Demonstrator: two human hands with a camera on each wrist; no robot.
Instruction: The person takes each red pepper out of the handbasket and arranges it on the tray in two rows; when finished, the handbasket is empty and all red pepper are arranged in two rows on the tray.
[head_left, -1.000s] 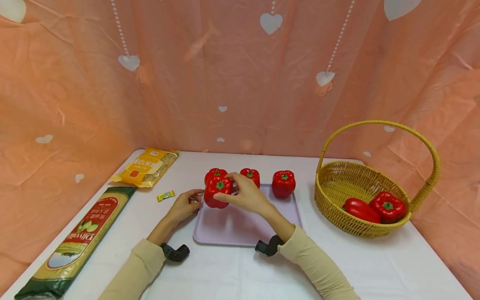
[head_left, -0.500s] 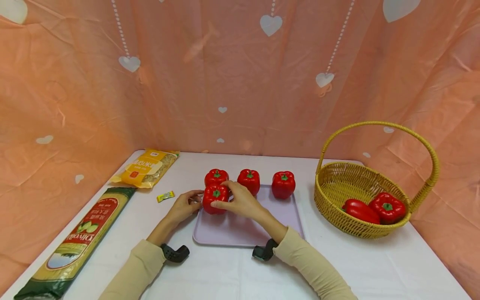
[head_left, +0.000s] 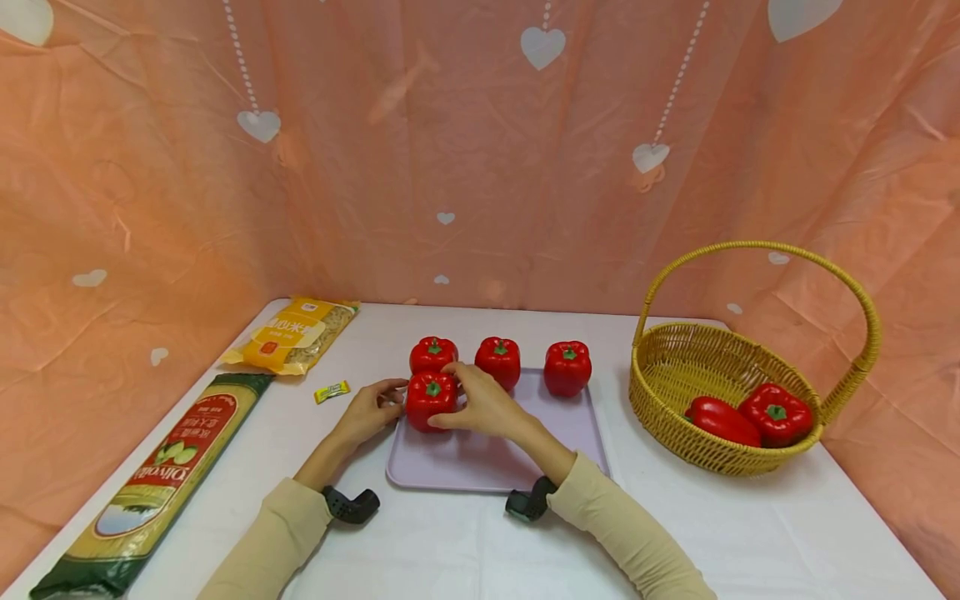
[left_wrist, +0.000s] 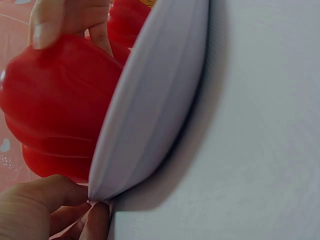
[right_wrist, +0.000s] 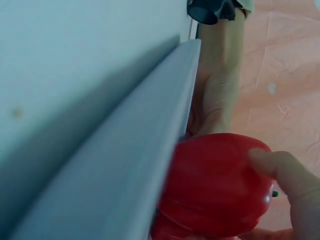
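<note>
A red bell pepper (head_left: 431,403) stands upright on the left part of a pale purple tray (head_left: 480,477). My right hand (head_left: 489,405) grips it from the right, with the thumb (right_wrist: 280,167) on its side in the right wrist view. At the tray's left rim is my left hand (head_left: 367,413); in the left wrist view its fingers (left_wrist: 47,192) pinch the tray edge, close to the pepper (left_wrist: 65,100). Along the tray's back side stand three more red bell peppers: one at left (head_left: 432,354), one in the middle (head_left: 498,363), one at right (head_left: 567,369).
A wicker basket (head_left: 675,425) with a tall handle stands on the right, holding two red peppers (head_left: 776,415). On the left lie a long noodle packet (head_left: 168,467), a yellow bag of grain (head_left: 296,335) and a small yellow wrapped sweet (head_left: 332,392). A pink curtain surrounds the table.
My right hand has lowered the bell pepper onto the tray, in front of the back left pepper. Its grip sits slightly lower in the view. The left hand has stayed at the tray's rim.
</note>
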